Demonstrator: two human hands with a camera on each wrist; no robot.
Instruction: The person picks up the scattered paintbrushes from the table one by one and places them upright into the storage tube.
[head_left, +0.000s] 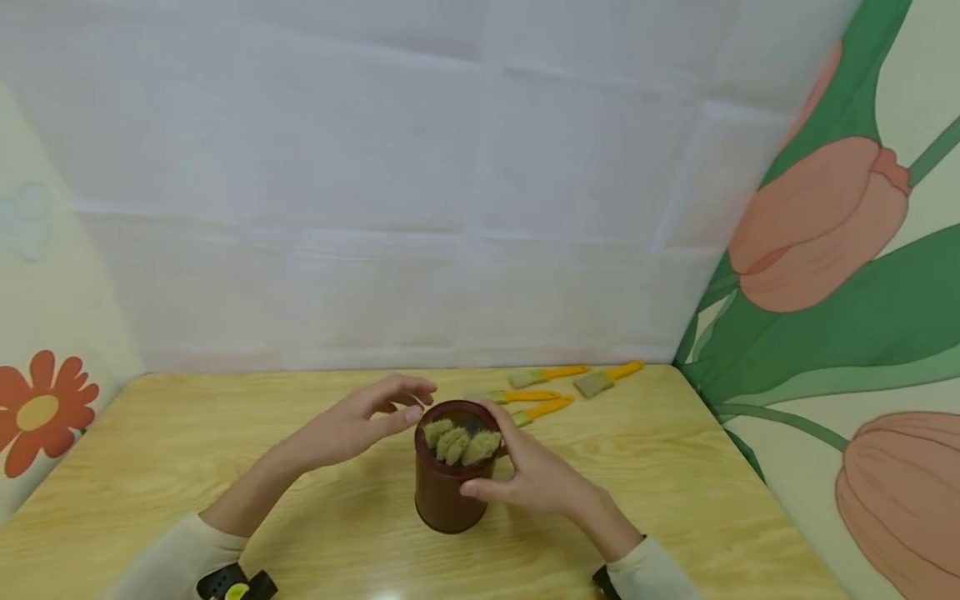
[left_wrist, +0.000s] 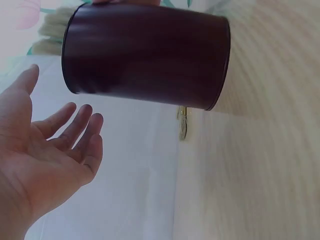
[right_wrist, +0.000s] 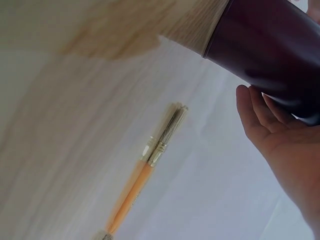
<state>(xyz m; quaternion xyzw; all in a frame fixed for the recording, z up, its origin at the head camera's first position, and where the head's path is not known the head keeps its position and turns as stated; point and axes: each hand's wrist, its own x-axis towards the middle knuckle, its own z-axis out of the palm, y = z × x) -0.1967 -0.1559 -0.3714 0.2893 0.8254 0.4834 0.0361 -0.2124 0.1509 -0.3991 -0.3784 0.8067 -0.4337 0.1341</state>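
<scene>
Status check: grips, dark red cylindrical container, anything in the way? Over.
Right grip holds upright dark red cylindrical container, tan bristles at its mouth. Left grip empty, just off it. Four orange-handled flat brushes beyond, none apparently blocking.

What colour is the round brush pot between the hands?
The brush pot is dark reddish-brown; its colour shows best in the head view.

The worktop (head_left: 352,533) is light yellow wood with wavy lines. Behind it hangs a big white sheet (head_left: 360,150) with fold lines. The right wall (head_left: 922,75) has huge pink tulips (head_left: 817,225) and green leaves (head_left: 847,325). The cream left wall (head_left: 60,300) has a red flower (head_left: 37,412) with a yellow middle. A small bright spot (head_left: 387,595) shines on the wood.
</scene>
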